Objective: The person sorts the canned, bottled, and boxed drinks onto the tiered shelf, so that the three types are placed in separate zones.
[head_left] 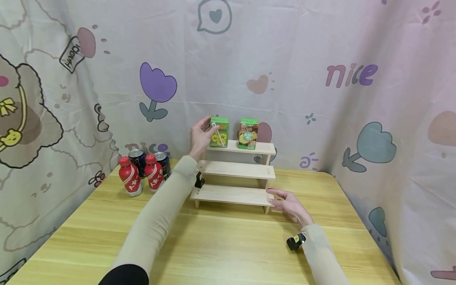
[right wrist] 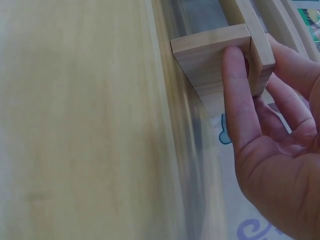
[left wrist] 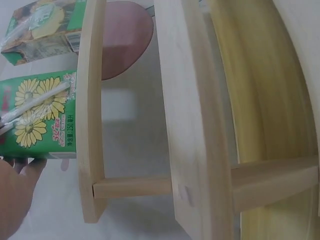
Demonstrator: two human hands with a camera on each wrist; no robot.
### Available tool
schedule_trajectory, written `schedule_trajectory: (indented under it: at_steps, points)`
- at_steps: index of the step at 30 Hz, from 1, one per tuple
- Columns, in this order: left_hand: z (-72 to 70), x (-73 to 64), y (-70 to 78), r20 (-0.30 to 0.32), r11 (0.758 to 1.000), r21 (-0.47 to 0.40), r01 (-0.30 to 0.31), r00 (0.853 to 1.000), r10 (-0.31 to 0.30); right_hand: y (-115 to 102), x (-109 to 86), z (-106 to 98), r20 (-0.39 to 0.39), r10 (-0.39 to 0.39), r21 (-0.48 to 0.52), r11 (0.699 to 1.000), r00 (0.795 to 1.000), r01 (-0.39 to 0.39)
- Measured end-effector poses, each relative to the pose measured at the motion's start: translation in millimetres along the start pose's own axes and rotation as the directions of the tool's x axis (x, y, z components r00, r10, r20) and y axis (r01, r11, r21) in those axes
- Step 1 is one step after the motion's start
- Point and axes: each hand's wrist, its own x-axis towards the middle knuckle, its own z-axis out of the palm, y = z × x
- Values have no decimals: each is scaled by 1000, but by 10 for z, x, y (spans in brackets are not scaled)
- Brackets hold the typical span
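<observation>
Two red drink bottles stand on the wood-grain worktop, in front of two drink cans, apparently dark blue though partly hidden. Pale printed cloth hangs behind, with a purple tulip and "nice" lettering.

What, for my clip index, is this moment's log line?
left hand: holds flowered box at top shelf | right hand: grips bottom shelf, right end | second box: top shelf

Rack: pale bare wood, matt, smooth, faintly grained
Cartons: smooth printed card, slight sheen
Straw: wrapped in shiny clear plastic
Left bottles: glossy, plastic-looking
Left cans: metal, shiny at the rims
Table: wood-grained, smooth, softly glossy
Curtain: matt creased cloth
Sleeves: matt wrinkled cloth
</observation>
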Motion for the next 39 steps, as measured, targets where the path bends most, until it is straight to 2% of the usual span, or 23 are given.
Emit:
schedule_trajectory:
  at_steps: [7, 11, 20, 27, 34, 39]
  points:
    - [14, 74, 17, 36, 995, -40, 91, 995, -90, -33, -12, 4, 4, -4, -19, 1000, 1000, 4]
    - [20, 85, 21, 30, 993, -45, 112, 993, -111, -32, -12, -3, 2, -6, -13, 1000, 1000, 6]
    - [29, 69, -15, 40, 995, -41, 90, 995, -88, 2, -1, -10, 4, -4, -9, 1000, 1000, 4]
    - [28, 84, -35, 74, 999, -33, 20, 997, -18, 13, 14, 4, -4, -9, 27, 1000, 1000, 9]
    - [26, 88, -34, 70, 998, -37, 44, 997, -41, 14, 14, 0, -8, -12, 21, 1000, 1000, 12]
    - [16, 99, -95, 62, 1000, -14, 28, 998, -27, 14, 10, 6, -4, -12, 10, 1000, 1000, 12]
